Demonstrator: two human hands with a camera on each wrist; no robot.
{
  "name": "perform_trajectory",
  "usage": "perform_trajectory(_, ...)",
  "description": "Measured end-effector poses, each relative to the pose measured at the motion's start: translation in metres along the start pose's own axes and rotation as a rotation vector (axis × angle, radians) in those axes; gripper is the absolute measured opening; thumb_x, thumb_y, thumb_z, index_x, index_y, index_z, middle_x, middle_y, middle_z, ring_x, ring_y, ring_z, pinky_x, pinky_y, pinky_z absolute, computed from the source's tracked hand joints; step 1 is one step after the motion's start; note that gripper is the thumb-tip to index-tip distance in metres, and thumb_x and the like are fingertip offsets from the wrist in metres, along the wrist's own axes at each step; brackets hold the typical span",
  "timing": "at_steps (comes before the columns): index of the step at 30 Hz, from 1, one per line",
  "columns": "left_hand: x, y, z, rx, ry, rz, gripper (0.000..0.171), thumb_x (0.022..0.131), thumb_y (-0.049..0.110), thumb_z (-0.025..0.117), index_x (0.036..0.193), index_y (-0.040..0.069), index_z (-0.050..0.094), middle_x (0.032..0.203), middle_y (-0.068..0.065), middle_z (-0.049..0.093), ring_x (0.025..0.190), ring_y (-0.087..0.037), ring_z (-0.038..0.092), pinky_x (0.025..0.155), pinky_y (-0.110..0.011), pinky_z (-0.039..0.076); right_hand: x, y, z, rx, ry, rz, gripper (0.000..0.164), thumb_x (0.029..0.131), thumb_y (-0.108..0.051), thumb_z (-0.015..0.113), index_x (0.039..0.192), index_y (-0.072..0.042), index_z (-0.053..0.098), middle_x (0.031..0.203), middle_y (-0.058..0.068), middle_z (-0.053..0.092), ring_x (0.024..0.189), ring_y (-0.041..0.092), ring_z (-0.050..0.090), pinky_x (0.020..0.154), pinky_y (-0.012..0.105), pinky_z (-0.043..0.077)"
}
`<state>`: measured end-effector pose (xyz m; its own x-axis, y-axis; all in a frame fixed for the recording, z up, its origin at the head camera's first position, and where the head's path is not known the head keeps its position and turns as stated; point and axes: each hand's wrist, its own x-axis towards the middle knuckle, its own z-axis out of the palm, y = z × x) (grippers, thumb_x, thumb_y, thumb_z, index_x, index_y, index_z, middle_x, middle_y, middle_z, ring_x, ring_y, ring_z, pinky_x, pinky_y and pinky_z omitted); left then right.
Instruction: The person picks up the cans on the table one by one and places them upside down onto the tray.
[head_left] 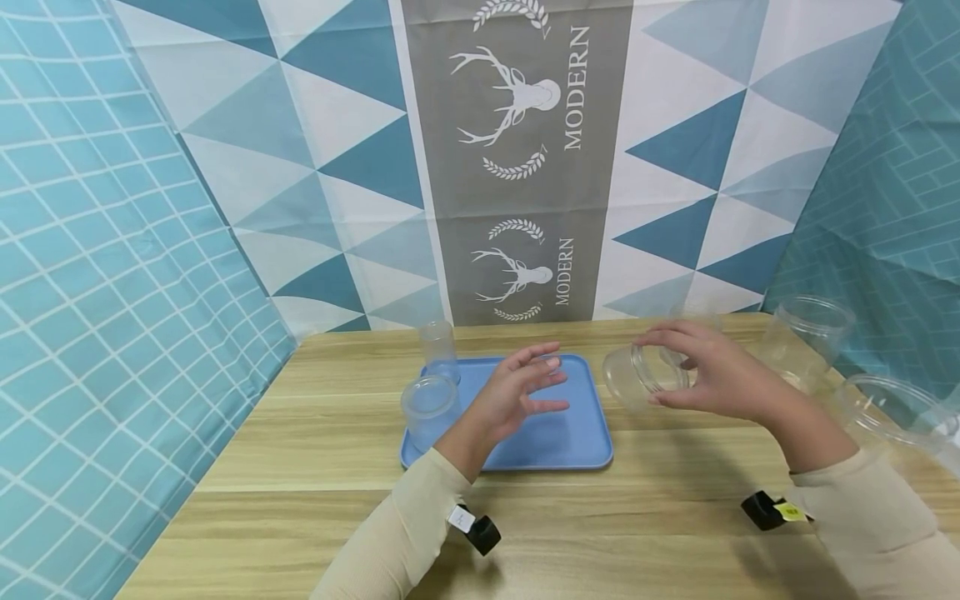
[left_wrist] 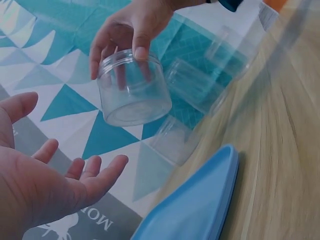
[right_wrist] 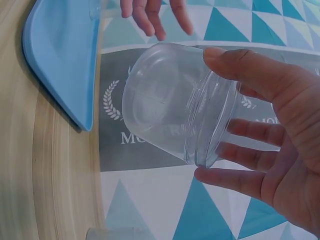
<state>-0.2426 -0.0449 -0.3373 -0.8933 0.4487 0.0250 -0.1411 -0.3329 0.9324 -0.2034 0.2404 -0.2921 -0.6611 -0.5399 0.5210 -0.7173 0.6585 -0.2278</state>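
Observation:
My right hand (head_left: 705,367) grips a clear plastic jar (head_left: 637,377) by its threaded mouth and holds it on its side in the air, just right of the blue tray (head_left: 570,442). The right wrist view shows fingers and thumb (right_wrist: 240,67) curled round the jar (right_wrist: 170,120) rim. My left hand (head_left: 517,392) hovers over the tray with fingers spread, palm toward the jar, holding nothing. In the left wrist view the open palm (left_wrist: 45,185) lies below the jar (left_wrist: 132,92).
Two clear cups (head_left: 429,410) (head_left: 438,350) stand on the tray's left side. More clear jars (head_left: 813,329) (head_left: 892,412) sit at the table's right end. Patterned cloth walls close in the back and both sides of the wooden table (head_left: 300,467).

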Motion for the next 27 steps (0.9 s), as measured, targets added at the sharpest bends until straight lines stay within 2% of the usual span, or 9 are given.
perform_trajectory(8, 0.0, 0.0, 0.0, -0.075, 0.031, -0.064, 0.044, 0.094, 0.017, 0.062, 0.136, 0.007, 0.054, 0.132, -0.015, 0.051, 0.12, -0.034, 0.054, 0.088, -0.06, 0.05, 0.0, -0.001, 0.003, 0.023, 0.038, -0.016, 0.064, 0.069, -0.016, 0.09, 0.125, -0.011, 0.061, 0.123, 0.007, 0.058, 0.105, 0.03, 0.059, 0.066, 0.037, 0.059)
perform_trajectory(20, 0.0, 0.001, 0.002, -0.072, 0.002, -0.087, 0.045, 0.094, 0.017, 0.062, 0.137, 0.009, 0.053, 0.136, -0.016, 0.048, 0.122, -0.036, 0.051, 0.086, -0.062, 0.05, 0.002, -0.003, 0.011, 0.088, 0.089, -0.041, 0.067, 0.066, -0.01, 0.09, 0.126, -0.011, 0.061, 0.126, 0.008, 0.057, 0.111, 0.024, 0.054, 0.066, 0.033, 0.059)
perform_trajectory(27, -0.001, 0.001, 0.001, -0.058, -0.018, -0.103, 0.046, 0.094, 0.012, 0.062, 0.139, 0.011, 0.053, 0.142, -0.014, 0.045, 0.124, -0.035, 0.05, 0.085, -0.06, 0.052, 0.005, -0.006, 0.018, 0.144, 0.089, -0.029, 0.067, 0.068, -0.01, 0.089, 0.129, -0.011, 0.06, 0.13, 0.008, 0.055, 0.114, 0.018, 0.052, 0.069, 0.034, 0.059)
